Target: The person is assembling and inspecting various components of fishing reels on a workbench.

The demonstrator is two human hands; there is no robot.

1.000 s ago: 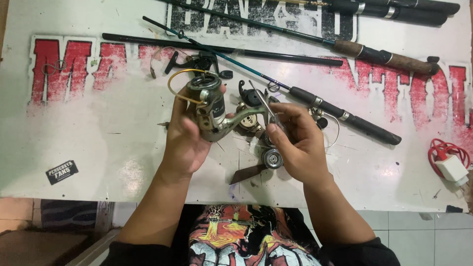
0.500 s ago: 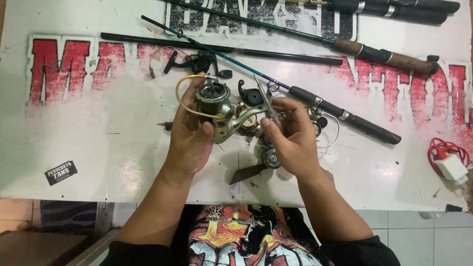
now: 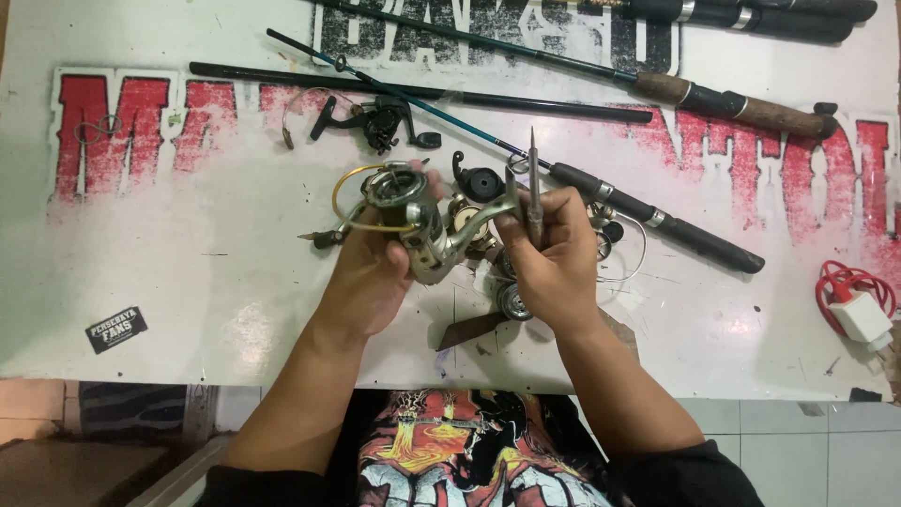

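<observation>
Right now the left hand [image 3: 371, 277] is wrapped firmly around a silvery spinning reel [image 3: 418, 221], held up just above the white table [image 3: 188, 282] near its middle, with the gold-coloured bail wire [image 3: 352, 202] looping out to the left of the spool. The right hand [image 3: 554, 258] is clenched around a slim pointed tool [image 3: 532, 178], probably a small screwdriver, whose tip stands upright toward the far side while the fingers also press against the reel's foot. Judging by its metal look, the reel is a rigid, fairly dense thing for its size, with smooth and possibly greasy surfaces, so the solid body and stem seem the safest places to grip; the thin bail wire looks bendable and is better left untouched. Beneath the hands lie loose reel parts [image 3: 511, 299], small and easy to scatter, among them a round knob and a dark flat piece. Farther off rests a black reel [image 3: 380, 122] with its handle, and to the right of it a black cap [image 3: 479, 180]. Several fishing rods [image 3: 657, 221] stretch across the far half of the table, one with a cork grip. At the right edge sits a white charger with a red cable [image 3: 859, 305], well apart from the work.
</observation>
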